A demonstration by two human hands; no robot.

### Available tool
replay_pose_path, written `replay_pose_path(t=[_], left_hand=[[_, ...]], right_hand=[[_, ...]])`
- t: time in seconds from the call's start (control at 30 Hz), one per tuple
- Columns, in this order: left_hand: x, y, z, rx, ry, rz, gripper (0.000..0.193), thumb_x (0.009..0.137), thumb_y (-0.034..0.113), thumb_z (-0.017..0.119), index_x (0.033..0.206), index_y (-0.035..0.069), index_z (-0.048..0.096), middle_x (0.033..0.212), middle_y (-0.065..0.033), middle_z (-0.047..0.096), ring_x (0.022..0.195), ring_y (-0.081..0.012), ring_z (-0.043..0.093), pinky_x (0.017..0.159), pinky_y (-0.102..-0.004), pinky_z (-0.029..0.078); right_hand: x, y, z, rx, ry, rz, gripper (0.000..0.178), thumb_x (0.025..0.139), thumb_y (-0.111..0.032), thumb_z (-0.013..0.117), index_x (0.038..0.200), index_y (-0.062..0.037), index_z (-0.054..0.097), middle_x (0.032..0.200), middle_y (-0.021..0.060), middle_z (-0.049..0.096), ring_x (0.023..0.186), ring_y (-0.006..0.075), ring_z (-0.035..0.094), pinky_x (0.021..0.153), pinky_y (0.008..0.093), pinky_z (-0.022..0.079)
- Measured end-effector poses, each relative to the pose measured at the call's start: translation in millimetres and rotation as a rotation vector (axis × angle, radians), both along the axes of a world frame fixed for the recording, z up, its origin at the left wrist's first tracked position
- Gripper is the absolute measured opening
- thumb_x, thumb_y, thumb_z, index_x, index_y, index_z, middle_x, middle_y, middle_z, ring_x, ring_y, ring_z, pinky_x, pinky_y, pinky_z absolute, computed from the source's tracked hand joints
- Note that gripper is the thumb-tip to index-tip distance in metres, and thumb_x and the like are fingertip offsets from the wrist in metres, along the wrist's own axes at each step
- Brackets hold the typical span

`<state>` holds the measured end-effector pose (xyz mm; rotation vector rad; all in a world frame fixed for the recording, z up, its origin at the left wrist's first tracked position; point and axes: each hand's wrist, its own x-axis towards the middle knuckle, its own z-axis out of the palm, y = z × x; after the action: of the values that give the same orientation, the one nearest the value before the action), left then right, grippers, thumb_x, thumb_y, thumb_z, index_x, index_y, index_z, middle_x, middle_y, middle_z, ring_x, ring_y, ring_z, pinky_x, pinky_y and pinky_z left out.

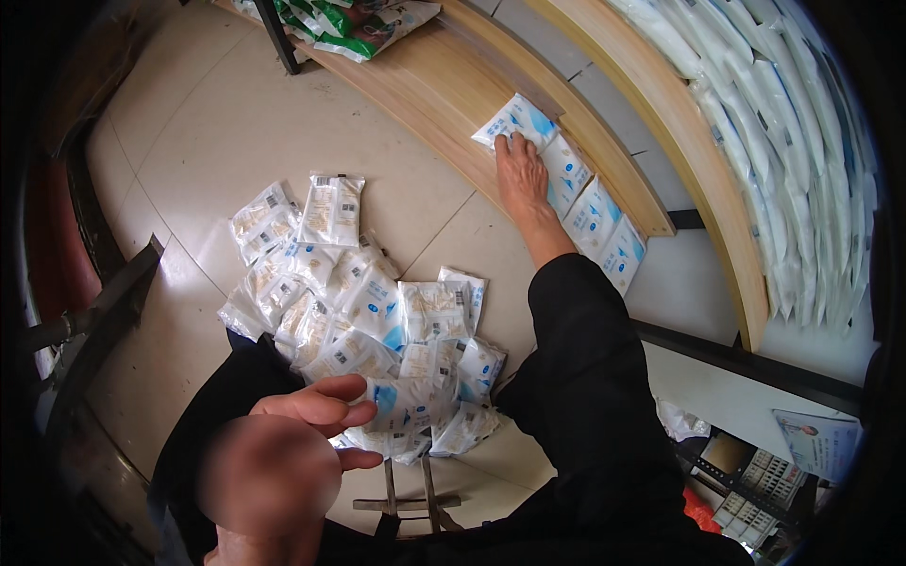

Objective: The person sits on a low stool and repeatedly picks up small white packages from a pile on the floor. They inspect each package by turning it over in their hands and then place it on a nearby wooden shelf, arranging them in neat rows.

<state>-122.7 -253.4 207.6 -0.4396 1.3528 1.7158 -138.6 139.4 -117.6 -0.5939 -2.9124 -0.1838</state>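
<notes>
My right hand (522,174) reaches onto a wooden shelf board. Its fingers bend over the near edge of a white-and-blue plastic packet (517,121), the farthest in a short row; the thumb is hidden. More flat packets of the same kind (593,219) lie along the board toward me. Low on the left, close to the camera, my left hand (293,453) has its thumb and fingers apart; part of it is blurred. Behind its fingertips lies a heap of similar soft packets (354,311), some showing a beige print. Whether the fingertips touch the nearest packet (411,404) is unclear.
Green-and-white bags (363,24) rest at the board's far end. On the right, another wooden shelf (698,141) holds a dense row of white packages (774,141). A dark metal frame (104,321) stands at left on the tiled floor (189,141). A small wooden stool (406,505) shows below the heap.
</notes>
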Motion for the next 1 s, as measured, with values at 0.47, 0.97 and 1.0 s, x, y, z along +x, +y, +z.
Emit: replay_pose_path(t=[0.47,0.97,1.0], left_hand=[[-0.1,-8.7,-4.9,0.194,-0.015,-0.065,0.034,0.1,0.015,0.064,0.13,-0.001,0.062,0.145,-0.0213,0.055,0.129,-0.0274,0.06,0.104,-0.0389,0.051],[2.8,-9.4,-3.2,0.208,-0.006,-0.082,0.03,0.101,0.014,0.062,0.128,-0.001,0.063,0.143,-0.0211,0.057,0.127,-0.0282,0.062,0.103,-0.0387,0.051],[2.8,-8.8,-2.8,0.202,-0.005,-0.084,0.03,0.101,0.014,0.062,0.128,-0.001,0.063,0.143,-0.0212,0.057,0.127,-0.0281,0.062,0.102,-0.0387,0.051]], right_hand=[[16.7,1.8,0.2,0.05,-0.065,0.034,0.027,0.092,-0.002,0.061,0.119,0.0009,0.06,0.131,0.0231,0.059,0.119,0.0362,0.062,0.086,0.0386,0.06],[84.5,-4.6,-4.6,0.01,0.014,-0.109,0.032,0.095,-0.005,0.056,0.127,-0.0061,0.06,0.137,0.0183,0.056,0.127,0.0375,0.054,0.102,0.0506,0.046],[84.1,-2.9,-5.8,0.006,0.001,-0.127,0.031,0.096,-0.006,0.056,0.127,-0.0065,0.06,0.137,0.018,0.056,0.127,0.0374,0.054,0.102,0.0504,0.046]])
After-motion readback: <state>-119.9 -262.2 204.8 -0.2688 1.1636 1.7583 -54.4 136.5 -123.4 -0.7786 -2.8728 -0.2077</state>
